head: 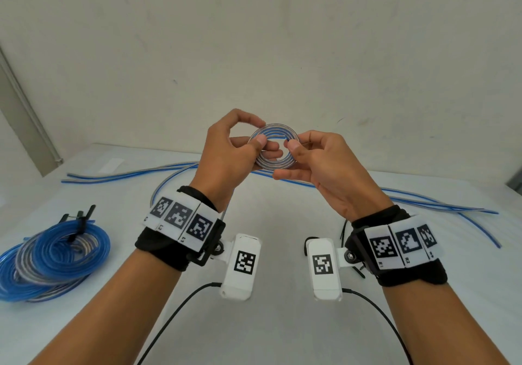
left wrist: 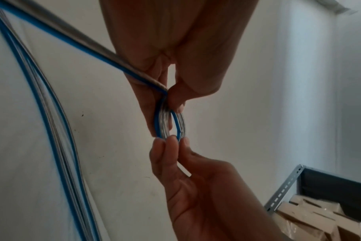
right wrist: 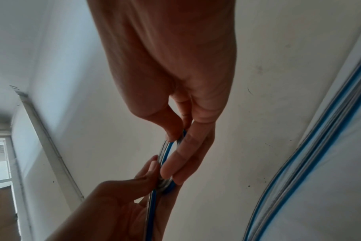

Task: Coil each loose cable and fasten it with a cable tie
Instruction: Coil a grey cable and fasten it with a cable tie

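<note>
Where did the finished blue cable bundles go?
In the head view, the coiled bundles lie on the table's left side, beside the left forearm.

Bare table (head: pixel 282 251) under the raised hands. Tied coils (head: pixel 53 257) block near left; loose cables (head: pixel 423 201) cross the far side.

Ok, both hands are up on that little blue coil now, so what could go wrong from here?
1. The small blue-and-clear cable coil is held only by pinches of the left hand and right hand; easing either could let the loops spring open.
2. Its loose tail trails down to the white table and may snag the straight blue cables lying there.
3. With both hands occupied, picking up a tie means freeing one first.
</note>
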